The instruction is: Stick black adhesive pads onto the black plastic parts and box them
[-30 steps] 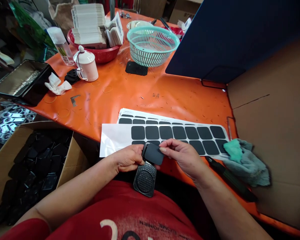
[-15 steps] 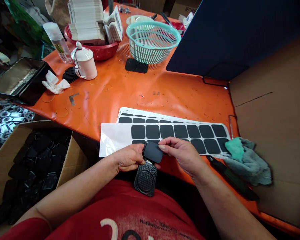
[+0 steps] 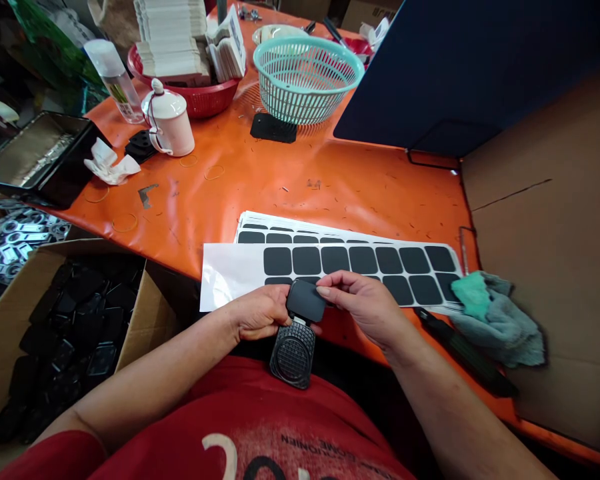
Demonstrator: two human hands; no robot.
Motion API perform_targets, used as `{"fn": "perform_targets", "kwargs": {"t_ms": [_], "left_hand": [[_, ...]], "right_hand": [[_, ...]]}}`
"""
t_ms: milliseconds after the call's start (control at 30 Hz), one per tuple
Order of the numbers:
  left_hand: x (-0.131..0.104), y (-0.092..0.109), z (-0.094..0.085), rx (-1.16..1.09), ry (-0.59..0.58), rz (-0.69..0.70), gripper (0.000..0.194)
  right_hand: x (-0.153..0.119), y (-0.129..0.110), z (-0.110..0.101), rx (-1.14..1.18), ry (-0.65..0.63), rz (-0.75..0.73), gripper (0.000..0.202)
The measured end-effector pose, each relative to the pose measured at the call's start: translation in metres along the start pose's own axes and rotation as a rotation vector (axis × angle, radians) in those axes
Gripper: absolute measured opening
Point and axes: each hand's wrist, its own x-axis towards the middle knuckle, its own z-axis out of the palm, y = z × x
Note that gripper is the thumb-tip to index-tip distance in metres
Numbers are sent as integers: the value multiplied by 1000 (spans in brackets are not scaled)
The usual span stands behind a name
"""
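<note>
My left hand (image 3: 265, 311) is closed round a black plastic piece (image 3: 293, 353), two rounded plates joined by a short light-coloured link; the lower plate has a grid and ring pattern. A dark grey rounded-square sticker (image 3: 306, 301) lies over the upper plate. My right hand (image 3: 363, 303) pinches the sticker's right corner between thumb and forefinger. Whether the sticker touches the plate all over, I cannot tell. Just beyond my hands lies a white sheet (image 3: 230, 277) with rows of the same dark stickers, on top of more such sheets (image 3: 300, 230).
At left, a cardboard box (image 3: 133, 347) holds many black plastic parts. A turquoise basket (image 3: 307, 80), white lidded mug (image 3: 169, 123) and red basket (image 3: 205, 100) with stacked cards stand farther back. A grey-green cloth (image 3: 500, 327) and dark-handled tool (image 3: 465, 353) lie at right beside a cardboard wall (image 3: 550, 267).
The view has shifted slightly. Both hands keep their hold on the plastic piece and the sticker, with almost no other movement.
</note>
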Motion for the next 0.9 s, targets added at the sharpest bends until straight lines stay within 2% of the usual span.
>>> {"fn": "perform_targets", "kwargs": {"t_ms": [600, 767, 900], "left_hand": [[-1, -1, -1, 8, -13, 16, 72], [-1, -4, -1, 16, 32, 11, 66], [-1, -4, -1, 16, 25, 37, 61]], "right_hand": [[4, 3, 3, 6, 2, -14, 31], [2, 1, 4, -34, 11, -30, 28], [2, 4, 4, -86, 13, -63, 27]]}}
